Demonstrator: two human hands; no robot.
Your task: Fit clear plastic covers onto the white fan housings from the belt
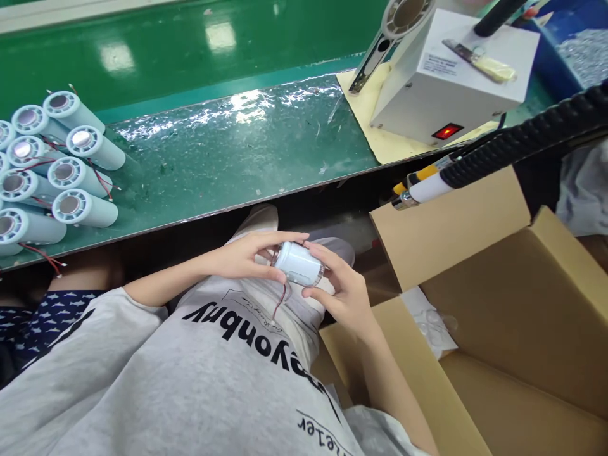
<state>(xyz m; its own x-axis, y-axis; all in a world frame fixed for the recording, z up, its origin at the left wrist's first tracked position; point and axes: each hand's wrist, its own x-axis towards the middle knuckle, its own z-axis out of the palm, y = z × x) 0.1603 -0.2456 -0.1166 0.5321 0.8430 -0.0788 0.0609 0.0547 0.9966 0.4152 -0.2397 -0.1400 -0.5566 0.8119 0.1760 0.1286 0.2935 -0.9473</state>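
Over my lap, both hands grip a short pale-blue plastic cylinder (298, 263) that lies on its side. My left hand (256, 254) has its thumb and fingers closed around the left end. My right hand (342, 285) curls its fingers and thumb about the right end, where a clear rim shows. Thin dark-red wires (281, 305) hang from the cylinder's lower left side, ending in a small pale tip. The palms hide part of both ends. What the cylinder exactly is, I cannot tell.
Several longer pale-blue cylinders (97, 208) with wires stand on the green bench (228, 164) at left. A white box (456, 76) with a lit red switch sits at right. A black hose (522, 136) crosses before it, above an open cardboard box (513, 304).
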